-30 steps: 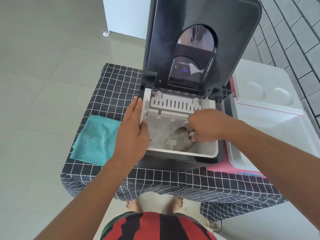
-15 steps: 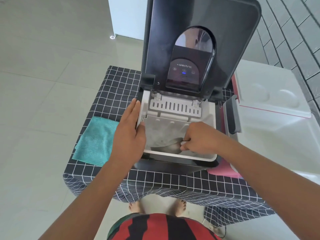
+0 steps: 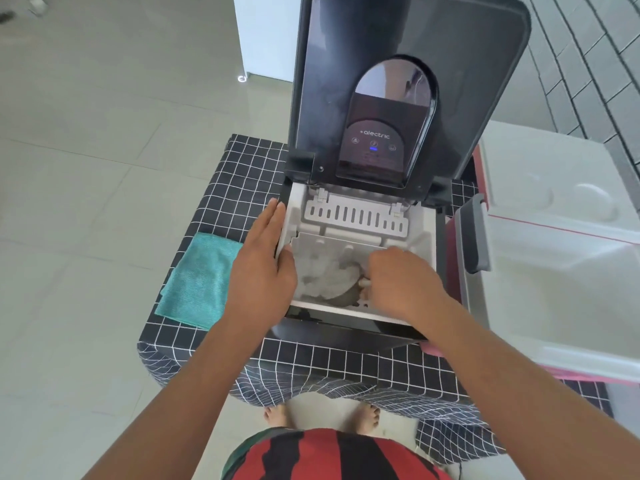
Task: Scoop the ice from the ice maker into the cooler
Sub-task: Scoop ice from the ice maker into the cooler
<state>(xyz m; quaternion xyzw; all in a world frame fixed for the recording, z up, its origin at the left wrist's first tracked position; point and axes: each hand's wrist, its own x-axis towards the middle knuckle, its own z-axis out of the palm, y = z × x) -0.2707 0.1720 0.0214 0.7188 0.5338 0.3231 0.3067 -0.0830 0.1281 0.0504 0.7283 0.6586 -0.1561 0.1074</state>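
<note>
A person's right hand (image 3: 398, 282) grips a scoop (image 3: 346, 289) among ice (image 3: 325, 271) inside the open ice maker (image 3: 363, 216) at the tabletop's (image 3: 242, 174) centre; the left hand (image 3: 261, 261), fingers straight, rests on its left rim. The open cooler (image 3: 554, 271) stands at the right edge.

A home, by the look of it, perhaps a tiled living area or covered patio. Large pale glossy floor tiles (image 3: 104, 168) are stretching away and reflecting a ceiling light, while grey brick-pattern wall tiling (image 3: 595, 64) is rising at the right. A small table is wearing a black-and-white checked cloth (image 3: 249, 174), and a folded teal towel (image 3: 197, 275) is lying on it. The person is standing barefoot (image 3: 277, 415).
</note>
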